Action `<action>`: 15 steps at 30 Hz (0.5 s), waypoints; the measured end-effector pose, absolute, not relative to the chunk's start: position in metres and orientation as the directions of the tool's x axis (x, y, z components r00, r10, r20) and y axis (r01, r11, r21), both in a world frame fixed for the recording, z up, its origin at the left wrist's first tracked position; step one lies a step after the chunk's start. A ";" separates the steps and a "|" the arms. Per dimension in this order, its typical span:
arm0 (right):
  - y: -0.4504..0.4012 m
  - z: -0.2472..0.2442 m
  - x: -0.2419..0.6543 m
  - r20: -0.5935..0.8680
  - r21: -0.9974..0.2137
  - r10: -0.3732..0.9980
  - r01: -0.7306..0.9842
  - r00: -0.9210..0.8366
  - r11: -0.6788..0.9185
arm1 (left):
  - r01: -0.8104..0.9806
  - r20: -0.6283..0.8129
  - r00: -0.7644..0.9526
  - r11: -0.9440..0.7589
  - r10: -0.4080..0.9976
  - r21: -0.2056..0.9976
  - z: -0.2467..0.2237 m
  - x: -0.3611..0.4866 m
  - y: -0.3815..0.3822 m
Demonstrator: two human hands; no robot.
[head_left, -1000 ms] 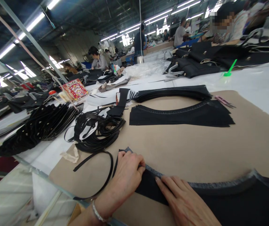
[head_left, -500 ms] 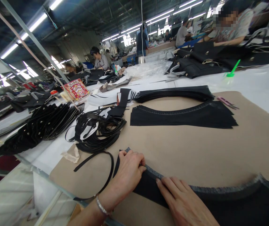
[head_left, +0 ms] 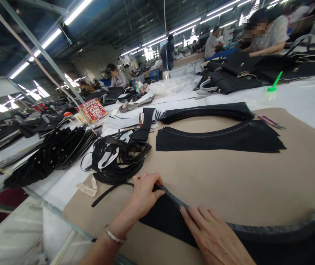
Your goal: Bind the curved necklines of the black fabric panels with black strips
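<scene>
A black fabric piece with a curved, greyish folded edge lies before me and runs out of view at the lower right. My left hand is closed on its far left end, thumb and forefinger pinching the edge. Farther along that edge, my right hand has its thumb and fingertips close together, pressing on the fold. A narrow black strip lies left of my left hand, partly hidden by it. Beyond my hands are a black curved piece stack and a second stack.
Brown board covers the white table. Bundled black strips lie left, with a pile of black pieces beyond. Pink-handled snips and a green-spouted bottle stand at the right. A co-worker leans over black bags.
My left hand has shifted slightly left along the edge, and its wrist now covers more of the narrow strip. My right hand stays at the fold. The view has tilted a little.
</scene>
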State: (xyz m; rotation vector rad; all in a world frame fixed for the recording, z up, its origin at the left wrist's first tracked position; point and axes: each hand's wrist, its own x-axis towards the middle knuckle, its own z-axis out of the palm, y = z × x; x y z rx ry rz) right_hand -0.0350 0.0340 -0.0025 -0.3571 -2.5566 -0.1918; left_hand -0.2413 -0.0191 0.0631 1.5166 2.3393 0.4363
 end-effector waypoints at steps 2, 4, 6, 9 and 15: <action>0.034 -0.002 -0.035 0.542 0.067 0.208 0.288 -0.814 0.955 | 0.815 -0.114 -0.387 0.397 0.915 0.423 0.063 -0.250 -0.019; 0.035 -0.002 -0.034 0.551 0.072 0.199 0.284 -0.811 0.956 | 0.806 -0.123 -0.402 0.414 0.907 0.423 0.060 -0.256 -0.017; 0.036 -0.004 -0.035 0.560 0.073 0.193 0.280 -0.806 0.957 | 0.798 -0.127 -0.418 0.430 0.900 0.423 0.056 -0.259 -0.016; 0.037 -0.008 -0.036 0.573 0.063 0.192 0.277 -0.797 0.959 | 0.788 -0.124 -0.431 0.440 0.894 0.431 0.051 -0.259 -0.014; 0.037 -0.017 -0.035 0.528 0.073 0.195 0.273 -0.826 0.959 | 0.776 -0.115 -0.454 0.455 0.884 0.437 0.044 -0.262 -0.012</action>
